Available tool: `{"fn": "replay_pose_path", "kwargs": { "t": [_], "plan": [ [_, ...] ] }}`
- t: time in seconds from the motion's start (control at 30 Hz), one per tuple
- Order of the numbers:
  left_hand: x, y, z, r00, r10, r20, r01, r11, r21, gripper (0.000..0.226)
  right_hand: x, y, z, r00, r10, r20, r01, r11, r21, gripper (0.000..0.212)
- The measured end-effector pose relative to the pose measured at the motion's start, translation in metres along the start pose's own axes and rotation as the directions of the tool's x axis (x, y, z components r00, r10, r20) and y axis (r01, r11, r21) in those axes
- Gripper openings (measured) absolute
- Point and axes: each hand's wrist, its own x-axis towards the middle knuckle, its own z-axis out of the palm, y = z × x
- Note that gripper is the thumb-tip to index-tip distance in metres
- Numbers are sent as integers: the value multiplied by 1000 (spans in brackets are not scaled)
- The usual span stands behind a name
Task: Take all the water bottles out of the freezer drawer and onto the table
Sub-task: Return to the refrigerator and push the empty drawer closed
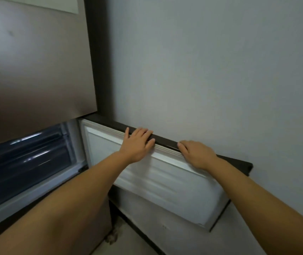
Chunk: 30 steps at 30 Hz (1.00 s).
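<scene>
- Plain grey wall [211, 70] fills the right side, with the steel fridge door [36, 61] up at the left.
- Freezer door [165, 179] is swung open against that wall. Left hand [137, 144] and right hand [196, 153] both rest on its top edge, fingers curled over it.
- Dark freezer drawer [27, 159] looks shut, no water bottles visible yet.
- So we're at the opening step, I'd say. Next: let go and slide that drawer out.

Fridge upper door [36, 70]: brushed metal look, satin sheen, soft reflections. Freezer door [165, 179] inner liner: white smooth plastic, ribbed; outer edge dark, glossy. Freezer drawer [27, 162] front: dark translucent plastic, shiny highlights. Wall [211, 70]: matt grey paint, slightly uneven.
</scene>
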Motion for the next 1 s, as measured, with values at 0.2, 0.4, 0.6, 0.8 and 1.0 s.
{"fn": "replay_pose_path", "kwargs": {
  "t": [0.2,0.4,0.6,0.8,1.0],
  "plan": [
    [-27,6,-11,993,-109,51,109,994,-3,53,-21,-18,-3,986,-87,140,89,996,-5,57],
    [-76,3,-19,978,-208,34,209,977,-41,57,-63,-59,-4,948,-206,244,211,977,4,65],
    [-146,13,-55,955,-276,105,284,957,-68,56,-89,-91,19,864,-500,51,489,859,152,40],
    [-268,56,-87,969,-173,179,178,984,-12,60,-94,-139,50,740,-671,50,657,737,160,56],
    [-330,17,-121,890,-371,266,331,926,182,53,-106,-208,75,705,-709,2,698,695,175,62]
  ]
}}
